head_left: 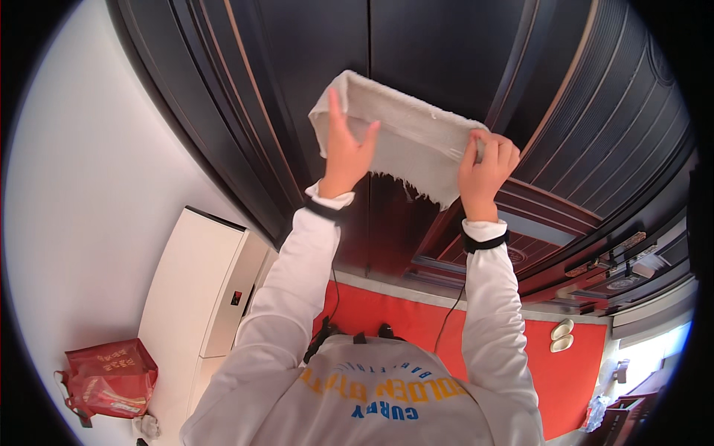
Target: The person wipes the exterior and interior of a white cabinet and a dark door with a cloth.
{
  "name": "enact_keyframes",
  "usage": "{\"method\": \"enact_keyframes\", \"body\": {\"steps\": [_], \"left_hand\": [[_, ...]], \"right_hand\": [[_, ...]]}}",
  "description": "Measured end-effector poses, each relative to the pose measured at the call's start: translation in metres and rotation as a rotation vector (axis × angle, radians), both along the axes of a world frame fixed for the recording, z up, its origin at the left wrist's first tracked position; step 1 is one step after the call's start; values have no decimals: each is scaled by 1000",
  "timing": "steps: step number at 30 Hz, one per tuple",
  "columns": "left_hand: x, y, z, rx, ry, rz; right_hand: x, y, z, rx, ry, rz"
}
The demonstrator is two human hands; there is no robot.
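A pale grey, fleecy cloth (416,152) with a ragged lower edge is spread against a dark double door (312,44), its top left corner folded over. My left hand (348,154) lies against the cloth's left part, index finger stretched up and thumb apart. The cloth's upper right corner is pinched between the fingers and thumb of my right hand (487,163). Both wrists carry black bands over white sleeves.
On the left, a white cabinet (186,275) stands by a pale wall, with a red bag (111,375) beside it. Red carpet (573,372) covers the floor below, with light slippers (562,336) on it. Door handles (606,253) show at the right.
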State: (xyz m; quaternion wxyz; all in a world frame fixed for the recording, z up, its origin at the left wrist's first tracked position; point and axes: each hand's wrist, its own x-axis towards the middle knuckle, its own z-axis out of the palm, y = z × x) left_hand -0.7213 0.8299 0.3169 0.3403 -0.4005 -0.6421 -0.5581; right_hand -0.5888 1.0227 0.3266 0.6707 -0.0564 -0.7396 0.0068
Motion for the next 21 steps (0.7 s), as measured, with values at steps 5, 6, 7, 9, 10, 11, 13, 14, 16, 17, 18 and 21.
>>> {"method": "enact_keyframes", "body": {"steps": [5,6,7,9,10,11,13,14,16,17,18,21], "left_hand": [[-13,11,-12,-127,127,70],[-12,13,-15,-96,152,69],[-13,8,-20,-92,150,54],[-14,3,-36,-162,124,115],[-12,-1,-47,-140,98,159],[-12,-3,-62,-142,94,123],[-19,-16,-94,-145,63,202],[-21,-22,-108,-162,22,163],[-19,-28,-110,-187,26,121],[-19,-30,-109,-206,33,113],[-21,-34,-104,-239,33,119],[-23,-34,-76,-244,84,132]], "right_hand": [[-5,-3,-20,-5,64,-202],[0,-13,-25,-16,33,-262],[1,-22,-28,-28,2,-324],[-4,-33,-43,-117,-150,-274],[-7,-44,-49,-109,-157,-275],[-7,-55,-53,-127,-188,-222],[-16,-77,-63,-288,-304,-123],[-19,-89,-65,-419,-339,-65],[-24,-99,-70,-587,-385,27],[-29,-99,-76,-545,-349,47],[-35,-103,-74,-521,-302,61],[-49,-101,-65,-386,-204,-51]]}}
